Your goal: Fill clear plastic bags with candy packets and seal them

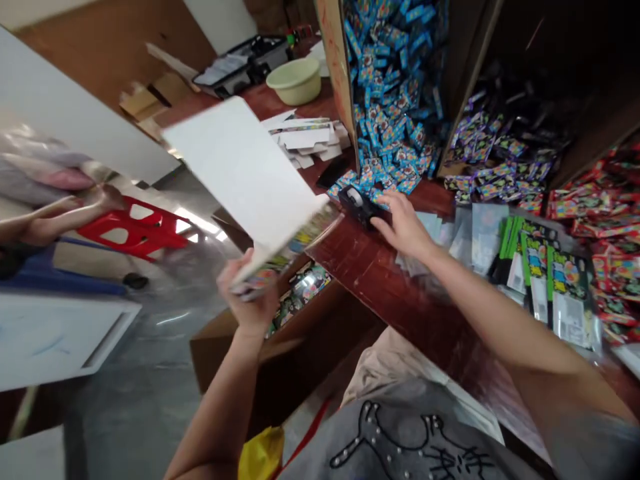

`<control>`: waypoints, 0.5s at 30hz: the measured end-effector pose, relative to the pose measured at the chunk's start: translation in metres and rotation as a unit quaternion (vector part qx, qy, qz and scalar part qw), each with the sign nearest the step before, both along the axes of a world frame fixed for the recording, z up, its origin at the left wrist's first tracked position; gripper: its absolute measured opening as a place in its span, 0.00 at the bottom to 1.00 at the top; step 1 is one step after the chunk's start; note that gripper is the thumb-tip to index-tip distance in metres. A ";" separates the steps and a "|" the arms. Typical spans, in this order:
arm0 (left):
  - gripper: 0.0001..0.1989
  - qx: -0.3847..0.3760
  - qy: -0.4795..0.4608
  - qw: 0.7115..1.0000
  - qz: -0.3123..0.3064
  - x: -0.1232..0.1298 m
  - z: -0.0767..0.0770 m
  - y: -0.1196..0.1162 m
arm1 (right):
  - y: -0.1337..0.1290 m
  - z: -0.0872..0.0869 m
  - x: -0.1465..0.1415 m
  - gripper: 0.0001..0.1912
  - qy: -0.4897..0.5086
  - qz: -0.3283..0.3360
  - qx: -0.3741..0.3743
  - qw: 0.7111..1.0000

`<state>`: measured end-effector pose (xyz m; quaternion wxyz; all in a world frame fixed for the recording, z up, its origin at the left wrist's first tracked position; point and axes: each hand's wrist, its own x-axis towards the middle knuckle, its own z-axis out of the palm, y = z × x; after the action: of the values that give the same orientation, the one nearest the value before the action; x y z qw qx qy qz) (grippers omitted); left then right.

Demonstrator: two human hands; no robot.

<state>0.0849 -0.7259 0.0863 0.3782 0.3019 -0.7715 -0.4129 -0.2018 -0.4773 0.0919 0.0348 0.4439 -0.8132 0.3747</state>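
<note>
Head view: left hand [250,297] grips a blurred box [240,173], right hand [406,227] spread by tape dispenser [359,205], contact unclear.

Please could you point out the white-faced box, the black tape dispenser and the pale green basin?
White-faced box [243,173]: head view, middle of its white face.
Black tape dispenser [363,209]: head view, its black body.
Pale green basin [297,91]: head view, its outer wall.

box [240,167] held by left hand [247,293] over carton [215,347] | tape dispenser [357,203] set on table [350,263], touched by right hand [405,223] | packets [395,100] heaped in bins [334,73] behind that | card pieces [307,139] dumped left of the bins, basin [301,88] parked behind them | pouches [570,287] laid out on the right, in front of more packets | stool [131,230] kinda stuck way off left
</note>
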 end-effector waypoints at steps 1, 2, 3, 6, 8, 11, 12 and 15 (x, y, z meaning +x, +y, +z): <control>0.37 -0.016 -0.020 1.000 -0.008 -0.011 -0.018 -0.012 | -0.011 0.002 -0.029 0.24 0.010 0.010 0.043 0.999; 0.38 -0.040 -0.030 0.999 -0.016 -0.021 -0.037 -0.021 | -0.023 0.005 -0.055 0.25 0.021 0.027 0.091 0.995; 0.39 -0.060 -0.032 0.997 -0.024 -0.030 -0.054 -0.029 | -0.035 0.010 -0.079 0.25 0.031 0.049 0.138 0.989; 0.35 -0.034 -0.055 0.996 -0.061 -0.049 -0.096 -0.043 | -0.079 0.024 -0.131 0.26 0.044 0.104 0.234 0.966; 0.27 -0.036 -0.060 0.997 -0.041 -0.053 -0.115 -0.046 | -0.116 0.024 -0.151 0.25 0.039 0.128 0.265 0.955; 0.19 -0.150 -0.072 0.985 -0.055 -0.046 -0.131 -0.048 | -0.175 0.011 -0.167 0.24 0.026 0.155 0.304 0.940; 0.22 -0.210 -0.081 0.971 -0.074 -0.041 -0.132 -0.048 | -0.193 0.005 -0.171 0.24 0.021 0.161 0.316 0.935; 0.40 -0.358 -0.144 0.920 -0.065 -0.029 -0.119 -0.042 | -0.238 -0.013 -0.179 0.25 0.004 0.187 0.348 0.919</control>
<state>0.0558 -0.7675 -0.0332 0.3184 0.1517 -0.9319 -0.0847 -0.3809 -0.7153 0.0791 -0.1891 0.5736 -0.7943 0.0659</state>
